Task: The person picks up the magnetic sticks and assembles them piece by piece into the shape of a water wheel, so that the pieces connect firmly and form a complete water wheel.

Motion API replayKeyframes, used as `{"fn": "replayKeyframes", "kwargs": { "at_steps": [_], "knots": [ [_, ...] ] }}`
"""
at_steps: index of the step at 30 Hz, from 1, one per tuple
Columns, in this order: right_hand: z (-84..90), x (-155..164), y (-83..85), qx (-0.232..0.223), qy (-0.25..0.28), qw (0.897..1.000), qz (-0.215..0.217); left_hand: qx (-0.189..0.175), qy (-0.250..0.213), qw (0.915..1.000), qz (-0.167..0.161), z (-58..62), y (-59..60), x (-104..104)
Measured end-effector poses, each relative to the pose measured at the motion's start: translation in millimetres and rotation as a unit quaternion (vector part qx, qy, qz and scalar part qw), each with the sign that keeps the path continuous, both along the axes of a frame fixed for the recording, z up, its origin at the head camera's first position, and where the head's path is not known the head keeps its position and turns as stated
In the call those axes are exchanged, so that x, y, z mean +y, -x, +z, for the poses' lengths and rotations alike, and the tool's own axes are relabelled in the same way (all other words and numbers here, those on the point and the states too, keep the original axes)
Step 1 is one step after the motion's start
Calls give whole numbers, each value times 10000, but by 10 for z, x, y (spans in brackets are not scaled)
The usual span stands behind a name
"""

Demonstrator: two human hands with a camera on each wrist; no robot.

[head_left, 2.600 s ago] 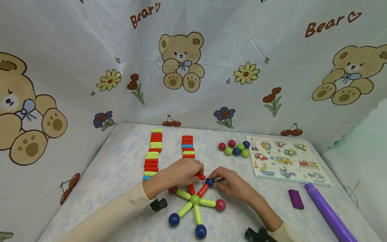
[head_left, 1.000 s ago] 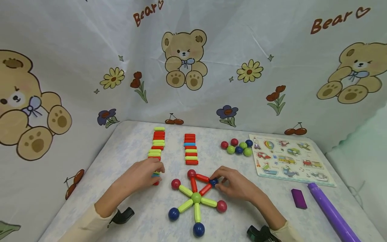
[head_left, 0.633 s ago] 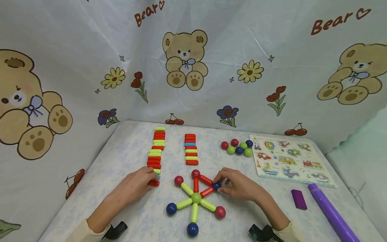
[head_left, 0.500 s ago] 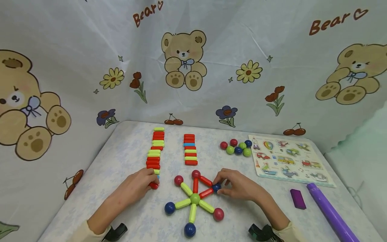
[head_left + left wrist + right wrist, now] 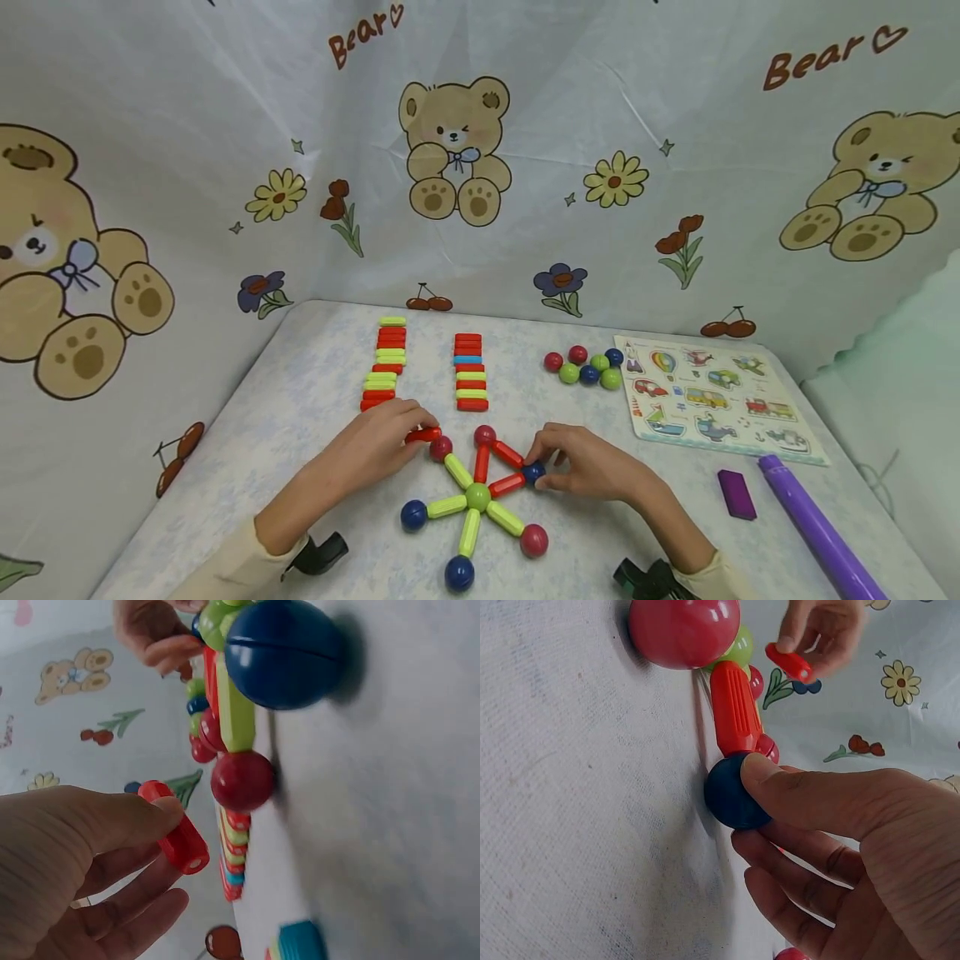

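A star of magnetic sticks and balls lies on the table around a green centre ball (image 5: 477,497). My left hand (image 5: 411,431) pinches a short red stick (image 5: 422,434) (image 5: 174,834) and holds it just left of the star's upper-left red ball (image 5: 440,448) (image 5: 241,780); whether they touch I cannot tell. My right hand (image 5: 543,468) pinches the dark blue ball (image 5: 533,472) (image 5: 731,791) at the tip of a red stick (image 5: 735,709) on the star's right side.
Two rows of red, green and blue sticks (image 5: 386,362) (image 5: 470,371) lie behind the star. A cluster of loose balls (image 5: 585,367) and a picture puzzle board (image 5: 712,396) are at the right. A purple block (image 5: 735,493) and purple tube (image 5: 813,525) lie at the near right.
My left hand left the star, took a red stick from the near end of the left row and carried it right to the red ball. The star turned slightly. The right hand stayed on the blue ball.
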State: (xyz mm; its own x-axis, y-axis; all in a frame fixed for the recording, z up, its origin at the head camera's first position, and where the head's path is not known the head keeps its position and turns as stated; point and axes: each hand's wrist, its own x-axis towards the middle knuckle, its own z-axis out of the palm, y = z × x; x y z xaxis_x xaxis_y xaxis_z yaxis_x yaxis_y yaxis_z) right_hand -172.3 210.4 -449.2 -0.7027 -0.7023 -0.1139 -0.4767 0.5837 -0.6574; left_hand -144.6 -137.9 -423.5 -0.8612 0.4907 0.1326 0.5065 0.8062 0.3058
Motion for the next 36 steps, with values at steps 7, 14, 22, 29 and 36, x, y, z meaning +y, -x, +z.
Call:
{"fn": "replayKeyframes", "kwargs": {
  "at_steps": [7,14,22,29,36],
  "knots": [
    [5,0,1,-50,-61,10000,-19,-135,-195,9993,-297,35,153,281],
    [-3,-16,6,-43,-67,10000,-18,-331,-206,9985,-397,-24,267,427],
    [-10,-13,-6,-44,-64,9999,-79,-543,-289,9969,-488,-93,279,453],
    [-17,-28,-6,-65,-26,10000,-65,-535,-95,9978,-371,-147,247,418],
    [-32,-18,-2,-40,21,10000,-43,-634,28,9972,-384,-192,236,374]
  ]
}}
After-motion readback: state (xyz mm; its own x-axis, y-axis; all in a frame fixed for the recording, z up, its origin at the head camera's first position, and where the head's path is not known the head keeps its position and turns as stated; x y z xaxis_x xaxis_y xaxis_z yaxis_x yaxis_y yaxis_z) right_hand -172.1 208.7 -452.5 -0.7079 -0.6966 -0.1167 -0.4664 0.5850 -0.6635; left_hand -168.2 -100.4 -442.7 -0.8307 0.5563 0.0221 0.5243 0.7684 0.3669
